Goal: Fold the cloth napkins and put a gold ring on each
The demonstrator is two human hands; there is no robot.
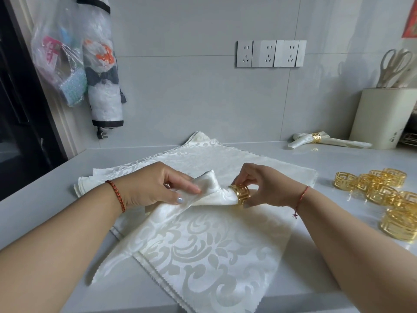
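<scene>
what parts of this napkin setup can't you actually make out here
Head view only:
- How far the gold cut-out ring sits on the gathered white damask napkin: right hand covers the far end.
- Count of flat napkins in the stack: they overlap.
- Loose gold rings: bunched together, right edge crops them.

Walls: pale grey tiles (203,91), large, with thin seams.
Sockets: three grey outlets (270,53) in a row on the back wall.
Bench: glossy light grey top (338,159), reflecting daylight.
Left side: dark doorway frame (20,109); plastic bags (67,59) hang beside it.
Right corner: cream holder (383,116) with scissors (393,66).
</scene>
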